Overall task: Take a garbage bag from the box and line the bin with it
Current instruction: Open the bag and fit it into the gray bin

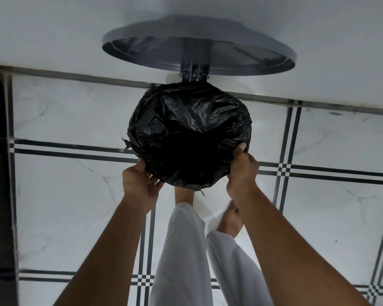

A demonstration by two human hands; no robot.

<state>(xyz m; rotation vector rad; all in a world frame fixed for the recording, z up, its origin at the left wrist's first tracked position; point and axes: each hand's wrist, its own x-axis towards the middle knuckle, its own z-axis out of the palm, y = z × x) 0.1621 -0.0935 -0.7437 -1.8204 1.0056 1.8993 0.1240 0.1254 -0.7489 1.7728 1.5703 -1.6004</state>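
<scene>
1. The black garbage bag [189,133] is already out of its box and spread over the mouth of the bin [194,79], which sits just above the middle of the view; the box itself is nowhere in sight
2. The bag's edge looks folded down over the rim from about 9 o'clock round through 12 to 3 o'clock, so hardly any of the bin's own wall shows; only the hinge bracket peeks out at 12 o'clock
3. The grey lid [198,44] stands open behind the bin at 12 o'clock, against the white wall [53,29]
4. The left hand [139,184] grips the bag's edge at about 7 o'clock on the rim, fingers curled under the plastic
5. The right hand [243,171] pinches the edge at about 4 o'clock, thumb on top of the film; the two hands are well apart, one on each side of the near rim
6. Judged from this, the lining is nearly done: what seems left is seating the near edge from 4 to 7 o'clock, then perhaps pressing the bag down, since its centre is a dark hollow whose depth I cannot tell
7. A small tail of plastic sticks out at 9 o'clock and another near 6 o'clock, which may want tucking
8. The bin stands on the tiled floor [318,206], with the person's bare feet just below it at 6 o'clock
</scene>
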